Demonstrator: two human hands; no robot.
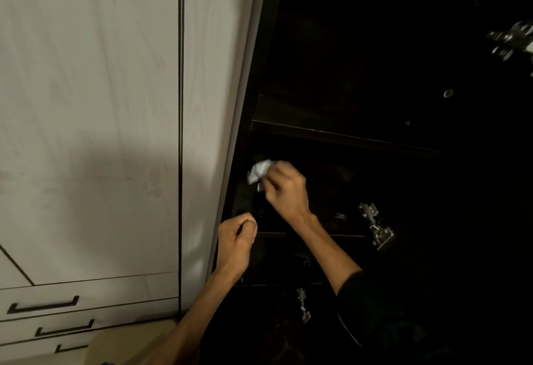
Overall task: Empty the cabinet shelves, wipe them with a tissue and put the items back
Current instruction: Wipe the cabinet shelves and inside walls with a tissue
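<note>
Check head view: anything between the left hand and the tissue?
Head view: nothing visible. Only dark cabinet interior separates the left hand from the tissue held by the right hand.

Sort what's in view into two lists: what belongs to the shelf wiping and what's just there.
In use: tissue, right hand gripping it, dark cabinet shelf, left hand.

Just there: door hinges, drawer handles at lower left.

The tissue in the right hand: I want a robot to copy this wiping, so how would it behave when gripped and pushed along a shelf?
The tissue looks crumpled into a wad in the right hand, so it is probably soft and floppy. Being small and thin, it is likely very light. Pushed hard, it may bunch or tear.
</note>
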